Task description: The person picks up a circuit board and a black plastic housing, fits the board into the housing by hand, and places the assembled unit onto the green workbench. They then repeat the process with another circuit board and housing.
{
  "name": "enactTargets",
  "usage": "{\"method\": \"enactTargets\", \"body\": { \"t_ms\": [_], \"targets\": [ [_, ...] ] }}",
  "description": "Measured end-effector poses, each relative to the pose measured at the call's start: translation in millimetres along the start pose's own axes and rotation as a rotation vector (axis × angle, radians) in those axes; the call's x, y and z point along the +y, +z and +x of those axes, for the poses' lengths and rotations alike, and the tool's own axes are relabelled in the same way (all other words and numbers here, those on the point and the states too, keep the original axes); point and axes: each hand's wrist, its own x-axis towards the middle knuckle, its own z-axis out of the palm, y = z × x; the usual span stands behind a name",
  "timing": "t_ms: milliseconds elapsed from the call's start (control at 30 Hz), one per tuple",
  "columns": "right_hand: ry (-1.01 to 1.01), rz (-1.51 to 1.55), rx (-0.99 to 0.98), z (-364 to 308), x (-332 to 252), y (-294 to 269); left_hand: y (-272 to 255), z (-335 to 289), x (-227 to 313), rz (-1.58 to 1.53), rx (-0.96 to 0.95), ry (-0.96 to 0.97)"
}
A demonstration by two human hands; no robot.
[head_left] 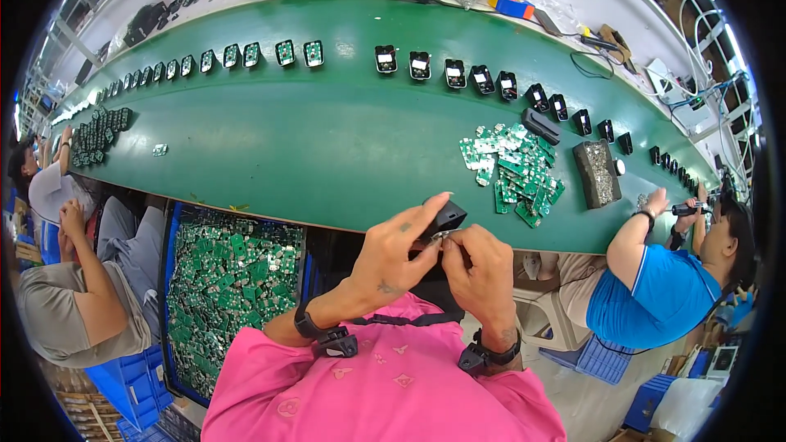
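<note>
Pink cloth of my shirt (385, 401) fills the near edge, and beyond it my forearms, each with a black wristband, reach toward the worktop (311, 139). Between my hands, just off the worktop's near edge as I look down, is one black casing (448, 218). What shows of it is tilted, its long axis seeming to slant from the lower left, by my palm, up to the right and away from me; my fingers cover much of it, so I cannot tell which end is its front. My left hand (393, 250) is closed on the casing, index finger stretched along its upper left side and thumb underneath. My right hand (483, 266) is curled, thumb and index finger nearly together at a small silvery piece (442, 236) against the casing's near side; I cannot tell how firmly they pinch it. Ahead to the right lies a heap of green circuit boards (516, 168), with a rough grey-brown block (598, 176) beside it, and farther off stands a row of open black casings (455, 74).
</note>
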Motion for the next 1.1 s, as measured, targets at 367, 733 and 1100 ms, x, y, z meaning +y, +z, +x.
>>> {"method": "enactTargets", "body": {
  "t_ms": [367, 733, 1100],
  "targets": [
    [-0.054, 0.050, -0.022, -24, -32, -16, -13, -30, 28, -0.462, -0.035, -0.237],
    [-0.005, 0.053, 0.027, -45, -45, -17, -7, -50, 37, -0.510, -0.003, -0.234],
    [0.015, 0.117, 0.000, -33, -14, -2, 1, -35, 25, -0.021, 0.061, -0.011]
  ]
}}
